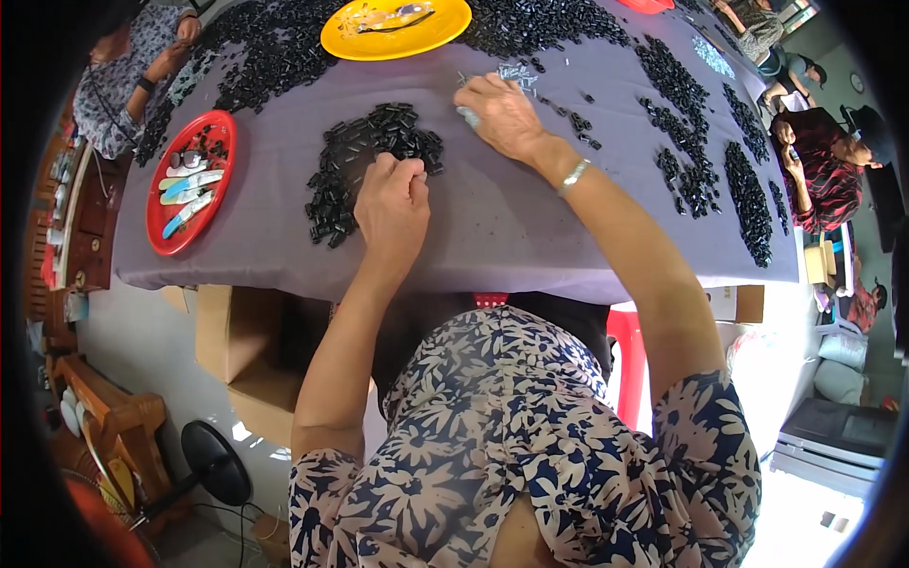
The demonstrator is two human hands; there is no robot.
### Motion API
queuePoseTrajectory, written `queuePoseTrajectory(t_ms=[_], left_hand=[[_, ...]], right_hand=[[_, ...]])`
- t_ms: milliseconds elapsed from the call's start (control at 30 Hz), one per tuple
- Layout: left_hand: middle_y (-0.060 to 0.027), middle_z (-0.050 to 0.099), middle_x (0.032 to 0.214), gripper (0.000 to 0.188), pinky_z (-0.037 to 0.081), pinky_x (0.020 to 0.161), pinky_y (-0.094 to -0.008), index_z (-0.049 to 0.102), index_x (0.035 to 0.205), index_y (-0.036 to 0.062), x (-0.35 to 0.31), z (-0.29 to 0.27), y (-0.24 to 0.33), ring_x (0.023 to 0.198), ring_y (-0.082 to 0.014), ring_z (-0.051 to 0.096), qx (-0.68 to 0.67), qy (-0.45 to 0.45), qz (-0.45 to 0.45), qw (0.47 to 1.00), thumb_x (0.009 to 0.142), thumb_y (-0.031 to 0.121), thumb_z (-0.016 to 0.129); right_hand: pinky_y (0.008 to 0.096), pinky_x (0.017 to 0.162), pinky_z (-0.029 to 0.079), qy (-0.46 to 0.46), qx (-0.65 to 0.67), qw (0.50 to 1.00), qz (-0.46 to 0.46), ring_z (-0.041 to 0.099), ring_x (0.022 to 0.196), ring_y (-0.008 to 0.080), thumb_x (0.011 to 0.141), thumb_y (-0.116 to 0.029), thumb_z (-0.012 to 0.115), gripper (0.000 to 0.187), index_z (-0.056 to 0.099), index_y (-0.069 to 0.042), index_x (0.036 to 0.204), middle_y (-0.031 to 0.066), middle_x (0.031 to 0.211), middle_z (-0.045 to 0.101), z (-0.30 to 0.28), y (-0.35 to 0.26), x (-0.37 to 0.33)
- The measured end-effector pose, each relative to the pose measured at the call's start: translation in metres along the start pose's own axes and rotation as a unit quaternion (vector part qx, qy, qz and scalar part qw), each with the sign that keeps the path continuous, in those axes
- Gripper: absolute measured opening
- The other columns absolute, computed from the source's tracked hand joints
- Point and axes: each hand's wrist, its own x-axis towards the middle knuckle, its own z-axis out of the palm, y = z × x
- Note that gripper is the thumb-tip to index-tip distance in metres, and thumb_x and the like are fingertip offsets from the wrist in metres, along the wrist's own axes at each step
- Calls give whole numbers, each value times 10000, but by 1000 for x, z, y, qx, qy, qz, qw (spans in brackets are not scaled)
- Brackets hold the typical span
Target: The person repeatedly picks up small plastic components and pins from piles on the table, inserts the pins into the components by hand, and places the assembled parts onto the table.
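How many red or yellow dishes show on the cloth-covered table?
3: a yellow plate near the top middle, a red tray at the left, and a red dish cut off by the top edge. More may lie out of view.

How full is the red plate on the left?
Partly full: the red plate holds blue-and-white tools and dark bits, with bare red showing around them.
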Motion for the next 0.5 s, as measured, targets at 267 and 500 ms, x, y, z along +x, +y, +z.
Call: queuePoseTrajectory(t_ms=[267,500], left_hand=[[-63,559,809,97,461,682,-397,639,830,77,2,0,2,781,-276,561,18,1,12,1000,756,27,676],[-44,576,823,107,457,708,-394,662,840,81,2,-1,0,799,-264,565,39,-10,19,999,750,24,672]], right_hand=[[388,876,487,81,102,987,90,579,1014,289,820,11,647,235,649,-77,1038,67,1089,618,-58,28,-76],[247,760,468,111,223,933,259,574,828,121,894,-33,630,134,672,-46,1021,20,895,640,-94,39,-111]])
